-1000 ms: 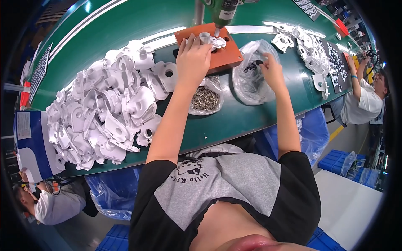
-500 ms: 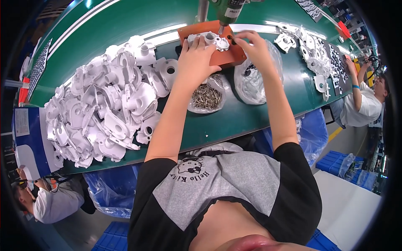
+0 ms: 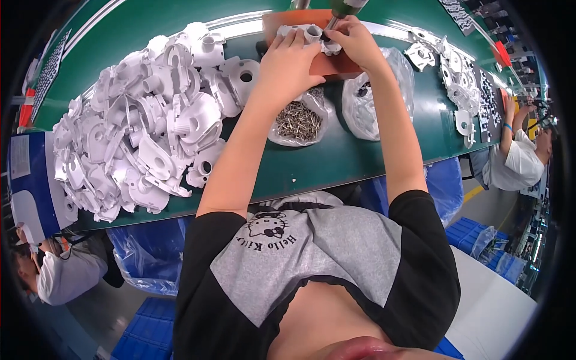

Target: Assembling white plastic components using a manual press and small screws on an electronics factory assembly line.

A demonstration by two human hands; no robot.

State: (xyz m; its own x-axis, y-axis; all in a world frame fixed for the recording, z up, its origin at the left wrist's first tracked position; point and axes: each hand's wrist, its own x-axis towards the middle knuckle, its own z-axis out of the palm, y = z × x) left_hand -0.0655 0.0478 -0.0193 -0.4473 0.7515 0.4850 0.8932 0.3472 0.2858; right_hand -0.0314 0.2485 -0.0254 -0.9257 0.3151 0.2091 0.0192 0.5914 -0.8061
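In an orange fixture block (image 3: 339,66) lies a white plastic part (image 3: 312,33) with a round collar. My left hand (image 3: 289,67) rests on the part's left side, fingers stretched over it and thumb spread toward the block's front edge. Beside the part's right end, my right hand (image 3: 359,47) has its fingertips pinched together close to the tip of a green power screwdriver (image 3: 347,8). Something small and dark shows by those fingertips; I cannot make out what it is. The screwdriver's upper body is cut off by the picture's edge.
A large heap of white plastic parts (image 3: 144,126) covers the bench's left. In front of the block are a bag of screws (image 3: 298,123) and a clear bag (image 3: 362,117) with dark bits. More white parts (image 3: 459,84) lie right. Co-workers (image 3: 519,159) sit at both sides.
My right hand has moved left and inward, bringing its fingertips up to the screwdriver tip. My left hand stays on the white part. The whole view has shifted slightly.
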